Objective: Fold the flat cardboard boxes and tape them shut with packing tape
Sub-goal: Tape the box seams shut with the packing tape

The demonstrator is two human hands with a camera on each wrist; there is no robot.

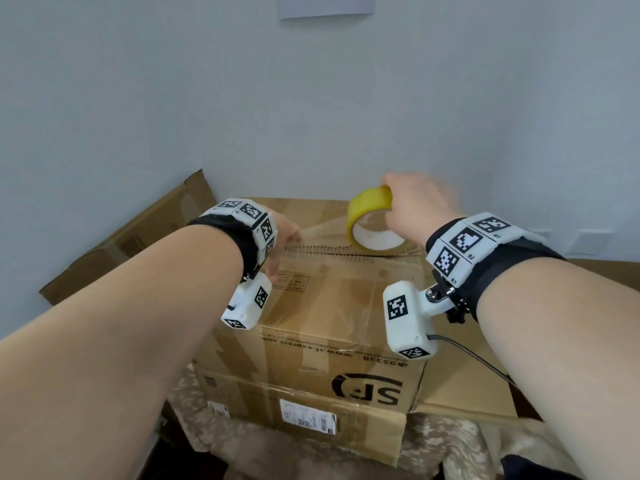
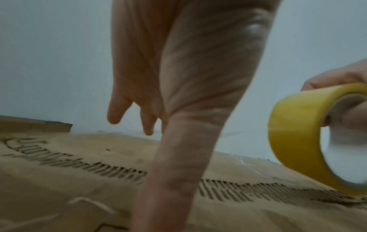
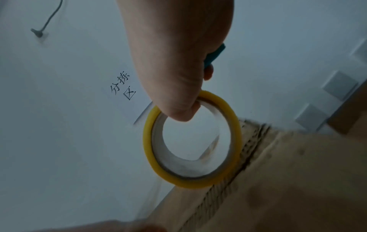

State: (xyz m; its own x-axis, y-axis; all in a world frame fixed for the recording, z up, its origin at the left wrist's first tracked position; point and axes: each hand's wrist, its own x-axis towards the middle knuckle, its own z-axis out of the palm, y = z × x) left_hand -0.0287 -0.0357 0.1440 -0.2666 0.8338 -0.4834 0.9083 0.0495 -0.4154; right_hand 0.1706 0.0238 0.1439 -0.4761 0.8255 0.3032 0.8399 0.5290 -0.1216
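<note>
A brown cardboard box (image 1: 346,292) printed "SF" stands in front of me, its top flaps folded down and meeting at a ragged seam (image 1: 349,252). My left hand (image 1: 285,237) rests on the left end of the seam; in the left wrist view its fingers (image 2: 147,122) hang straight and the thumb presses on the cardboard (image 2: 59,180). My right hand (image 1: 419,202) grips a yellow roll of packing tape (image 1: 372,216) just above the seam's right part. A clear strip of tape (image 1: 322,228) stretches from the roll to my left hand. The right hand (image 3: 178,70) also holds something teal (image 3: 215,55) against the palm.
A flat cardboard box (image 1: 138,233) leans on the wall at the left. Another flattened box (image 1: 311,407) lies under the SF box, and more cardboard (image 1: 485,375) lies at the right, all on a camouflage cloth (image 1: 450,445). The wall stands close behind.
</note>
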